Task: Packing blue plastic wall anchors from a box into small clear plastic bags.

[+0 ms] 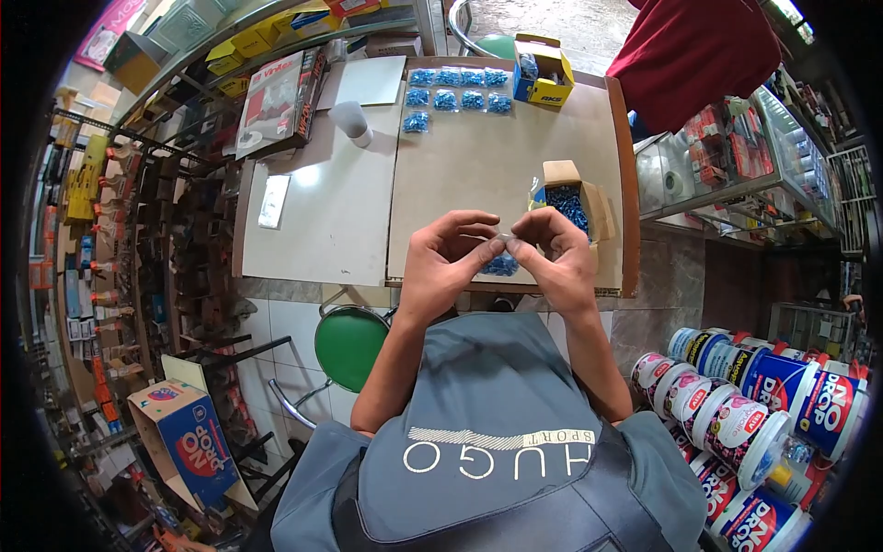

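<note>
Between thumbs and fingertips, my left hand (pixel 448 259) and my right hand (pixel 557 259) pinch the top edge of a small clear plastic bag (pixel 502 265) holding blue pieces, near the table's front edge. Just beyond my right hand stands an open cardboard box (pixel 597 200) full of loose blue pieces, too small to name, perhaps wall plugs. Several filled bags (pixel 472 100) lie in rows at the far side of the table (pixel 462 165). To their right is an open yellow and blue box (pixel 545 72) with bags inside. A stack of flat clear bags (pixel 274 201) lies at the table's left.
A translucent cup (pixel 352 124) lies tipped near a large printed box (pixel 272 103) at the back left. A green stool (pixel 352 348) stands before the table. Paint buckets (pixel 738 421) are stacked at the lower right. A person in a red garment (pixel 697 55) stands beyond the table's right corner.
</note>
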Demonstrator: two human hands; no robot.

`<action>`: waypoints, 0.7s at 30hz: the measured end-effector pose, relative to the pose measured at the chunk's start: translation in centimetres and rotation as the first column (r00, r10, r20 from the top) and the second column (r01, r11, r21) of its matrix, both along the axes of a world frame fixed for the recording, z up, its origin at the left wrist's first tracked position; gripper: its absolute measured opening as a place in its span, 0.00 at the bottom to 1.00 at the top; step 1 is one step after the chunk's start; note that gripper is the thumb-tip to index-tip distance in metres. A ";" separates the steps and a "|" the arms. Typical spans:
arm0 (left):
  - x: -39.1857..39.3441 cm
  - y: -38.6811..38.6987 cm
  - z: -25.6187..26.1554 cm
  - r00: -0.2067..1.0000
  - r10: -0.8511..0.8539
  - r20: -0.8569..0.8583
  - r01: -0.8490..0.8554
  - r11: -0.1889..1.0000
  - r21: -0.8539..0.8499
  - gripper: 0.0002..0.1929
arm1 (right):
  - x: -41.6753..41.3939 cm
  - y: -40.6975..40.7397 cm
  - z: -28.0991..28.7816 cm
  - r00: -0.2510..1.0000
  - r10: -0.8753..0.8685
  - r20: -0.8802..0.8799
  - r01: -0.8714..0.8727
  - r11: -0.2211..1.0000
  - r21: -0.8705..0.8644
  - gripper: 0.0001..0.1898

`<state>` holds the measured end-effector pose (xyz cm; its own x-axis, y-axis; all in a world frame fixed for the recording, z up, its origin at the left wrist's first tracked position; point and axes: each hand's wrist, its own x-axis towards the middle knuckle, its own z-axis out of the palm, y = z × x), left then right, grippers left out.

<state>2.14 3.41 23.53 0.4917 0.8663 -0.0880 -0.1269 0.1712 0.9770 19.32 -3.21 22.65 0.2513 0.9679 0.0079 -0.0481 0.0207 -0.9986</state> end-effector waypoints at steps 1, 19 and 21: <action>-0.1 0.1 0.0 0.999 -0.044 -0.016 0.044 0.999 -0.005 0.17 | 0.0 -0.1 -0.2 0.999 -0.007 -0.053 0.006 1.000 -0.014 0.10; 0.1 -0.3 -1.6 0.997 -0.055 -0.060 0.070 0.954 0.292 0.14 | -0.7 0.0 0.2 0.897 -0.118 -0.427 0.103 0.993 -0.059 0.12; 0.0 -0.3 -1.5 0.996 -0.056 -0.062 0.072 0.955 0.289 0.13 | -0.9 -0.1 0.4 0.908 -0.128 -0.398 0.119 0.992 -0.047 0.12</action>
